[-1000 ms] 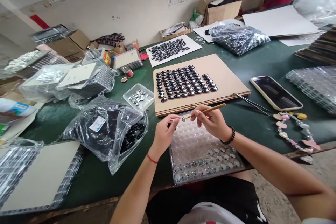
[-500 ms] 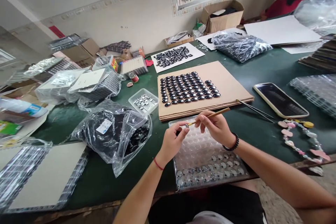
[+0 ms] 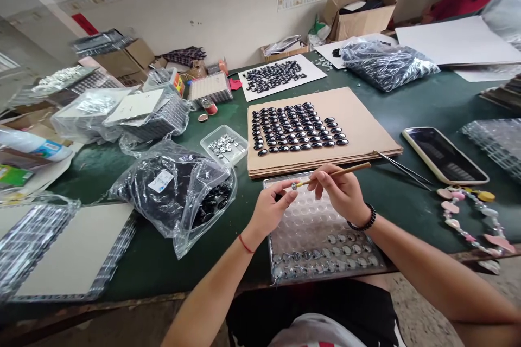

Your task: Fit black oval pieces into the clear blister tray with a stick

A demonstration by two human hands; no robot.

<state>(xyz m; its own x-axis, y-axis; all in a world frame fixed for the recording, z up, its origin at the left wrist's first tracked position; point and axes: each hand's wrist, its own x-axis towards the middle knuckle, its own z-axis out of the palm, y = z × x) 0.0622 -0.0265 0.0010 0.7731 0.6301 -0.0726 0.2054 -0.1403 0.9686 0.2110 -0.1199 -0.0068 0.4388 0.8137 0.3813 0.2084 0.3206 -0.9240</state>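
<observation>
Between thumb and forefinger, my left hand (image 3: 271, 206) pinches a small silvery piece (image 3: 293, 187). The thin brown brush-like stick (image 3: 345, 170) is held in my right hand (image 3: 340, 192), its yellowish tip at the silvery piece. Beneath both hands lies a clear plastic tray (image 3: 301, 227) with round pockets; its rows nearest me hold round clear and silvery pieces. Behind it, black oval pieces (image 3: 299, 133) stand in rows on stacked brown cardboard (image 3: 366, 124). A small clear box (image 3: 238, 154) with silvery pieces sits to the left.
A plastic bag of black pieces (image 3: 163, 190) lies left of my hands. Tweezers (image 3: 402, 171), a phone (image 3: 445, 155) and a beaded string (image 3: 451, 207) are at the right. Farther back are a white board with black pieces (image 3: 248, 92) and another filled bag (image 3: 386, 62). A person in red (image 3: 456, 2) shows at the upper right.
The camera view has shifted slightly. Both hands remain above the tray, with the stick's tip still at the small piece; the fingers of my left hand have shifted a little.
</observation>
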